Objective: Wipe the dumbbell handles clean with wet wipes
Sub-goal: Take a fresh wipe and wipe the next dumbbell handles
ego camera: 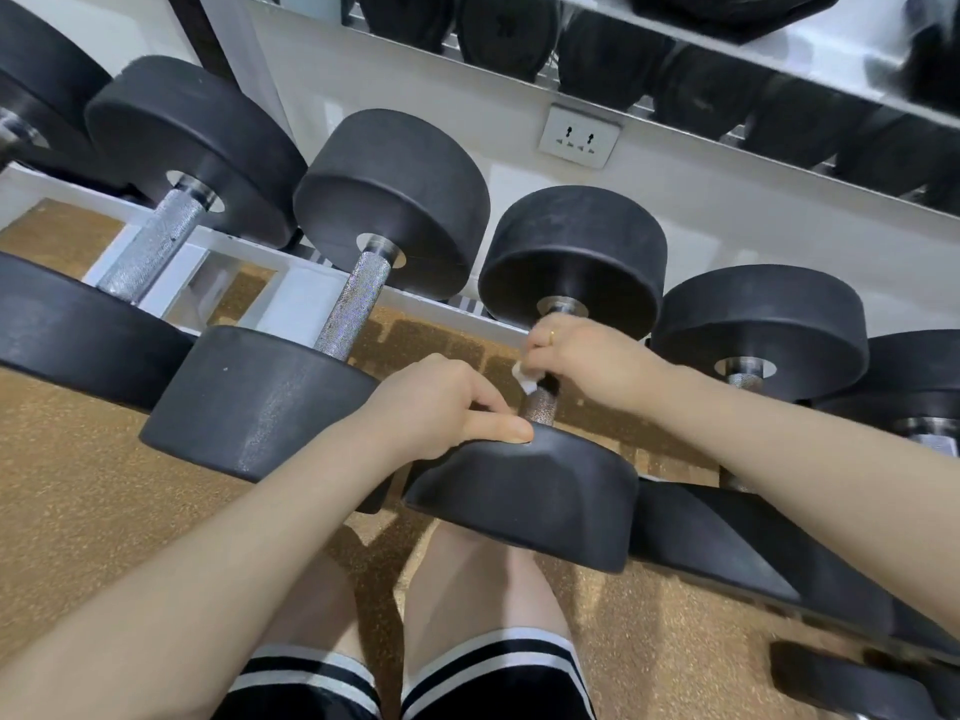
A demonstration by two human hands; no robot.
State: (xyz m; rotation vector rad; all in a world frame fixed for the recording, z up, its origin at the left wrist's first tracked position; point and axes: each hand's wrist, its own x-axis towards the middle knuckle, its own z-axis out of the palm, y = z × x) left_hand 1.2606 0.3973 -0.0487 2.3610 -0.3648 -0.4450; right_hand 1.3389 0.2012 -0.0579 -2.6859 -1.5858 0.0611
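A row of black dumbbells lies on a white rack. My right hand grips the knurled metal handle of the middle dumbbell, with a white wet wipe bunched under its fingers. Most of that handle is hidden by the hand. My left hand rests on the near head of the same dumbbell, thumb pressed along its top edge. The far head sits against the rack's back rail.
Two more dumbbells with bare silver handles lie to the left, others to the right. A wall socket and a mirror are behind. Cork-coloured floor lies below, with my knees underneath.
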